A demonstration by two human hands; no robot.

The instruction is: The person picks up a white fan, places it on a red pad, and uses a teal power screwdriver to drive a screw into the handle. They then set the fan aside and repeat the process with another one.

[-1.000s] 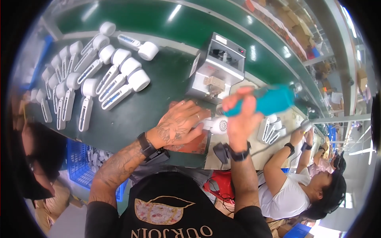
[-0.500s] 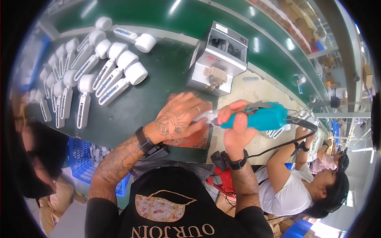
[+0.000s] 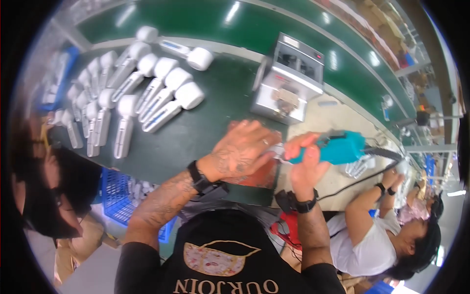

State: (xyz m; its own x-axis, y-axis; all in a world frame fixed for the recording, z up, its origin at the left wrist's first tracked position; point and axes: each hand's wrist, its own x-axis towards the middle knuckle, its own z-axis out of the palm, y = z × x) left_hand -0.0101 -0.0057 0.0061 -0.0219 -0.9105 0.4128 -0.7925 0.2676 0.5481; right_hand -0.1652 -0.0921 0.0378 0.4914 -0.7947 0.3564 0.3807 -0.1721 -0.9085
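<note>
My right hand point(image 3: 307, 164) is wrapped round a teal electric screwdriver point(image 3: 345, 148) with a black cord, held lying on its side, its tip pointing left. The tip meets a small white plastic part point(image 3: 279, 149) pinched in my left hand point(image 3: 239, 151). My fingers cover most of that part, and motion blurs it. Both hands are over a reddish-brown mat point(image 3: 262, 177) at the near edge of the green table point(image 3: 196, 142). To the left lie several white handheld fans point(image 3: 126, 105) with round heads, set in rows.
A grey metal machine point(image 3: 284, 90) stands beyond my hands. Further right is a pale board point(image 3: 333, 110) crossed by the black cord point(image 3: 352, 182). A blue crate point(image 3: 115, 196) sits below the table's left edge. People work on both sides.
The whole scene has shifted to the right and slightly down in view. My hands keep the same hold on the screwdriver and the white part.
</note>
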